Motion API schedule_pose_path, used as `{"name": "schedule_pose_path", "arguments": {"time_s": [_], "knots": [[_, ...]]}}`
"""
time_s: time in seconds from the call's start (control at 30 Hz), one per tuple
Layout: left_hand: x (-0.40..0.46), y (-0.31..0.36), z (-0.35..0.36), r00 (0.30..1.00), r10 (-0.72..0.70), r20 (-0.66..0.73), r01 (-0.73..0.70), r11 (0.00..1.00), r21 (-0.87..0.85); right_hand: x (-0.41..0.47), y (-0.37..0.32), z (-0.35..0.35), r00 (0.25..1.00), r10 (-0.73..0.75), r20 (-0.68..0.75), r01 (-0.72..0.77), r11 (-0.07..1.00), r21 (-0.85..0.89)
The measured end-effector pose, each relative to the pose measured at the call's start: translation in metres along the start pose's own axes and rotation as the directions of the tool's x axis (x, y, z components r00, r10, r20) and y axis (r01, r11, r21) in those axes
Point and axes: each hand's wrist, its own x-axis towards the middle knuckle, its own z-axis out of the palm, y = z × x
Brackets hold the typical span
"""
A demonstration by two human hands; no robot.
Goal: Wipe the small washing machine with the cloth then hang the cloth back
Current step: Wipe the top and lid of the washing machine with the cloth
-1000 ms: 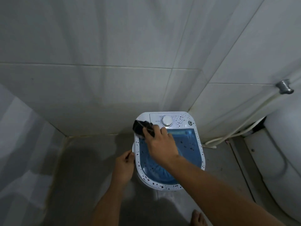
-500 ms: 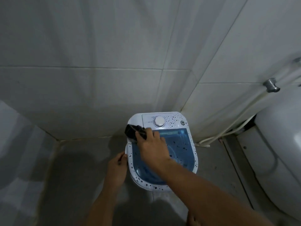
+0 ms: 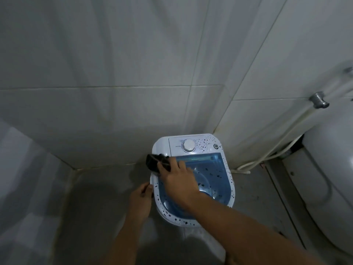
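Observation:
A small white washing machine (image 3: 208, 144) with black specks, a round dial and a blue see-through lid stands on the floor in the corner. My right hand (image 3: 177, 178) reaches over the lid and presses a dark cloth (image 3: 155, 163) onto the machine's left rim near the control panel. My left hand (image 3: 140, 201) rests against the machine's left side, fingers curled at the rim; what it grips is hidden.
Grey tiled walls meet right behind the machine. A white toilet (image 3: 332, 169) stands at the right, with a white hose (image 3: 267, 155) running down from a metal wall fitting (image 3: 319, 100). The floor (image 3: 99, 197) to the left is dark and bare.
The cloth and my right hand have slid a little down along the machine's left rim. The view has shifted slightly; my left hand stays at the machine's side.

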Motion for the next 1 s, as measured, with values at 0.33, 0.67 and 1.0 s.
{"name": "schedule_pose_path", "arguments": {"time_s": [0.33,0.67,1.0], "knots": [[-0.002,0.006,-0.001,0.998,0.055,0.005,-0.056,0.992,0.116,0.081,0.016,-0.032,0.980,0.169,0.109,-0.162,0.984,-0.070],[-0.002,0.007,-0.001,0.998,0.060,0.004,-0.060,0.988,0.140,0.115,0.076,-0.072,0.911,0.292,0.292,-0.288,0.956,-0.056],[0.000,0.006,-0.002,0.999,0.045,0.018,-0.047,0.988,0.147,0.009,0.123,-0.032,0.917,0.397,0.041,-0.399,0.914,0.078]]}}
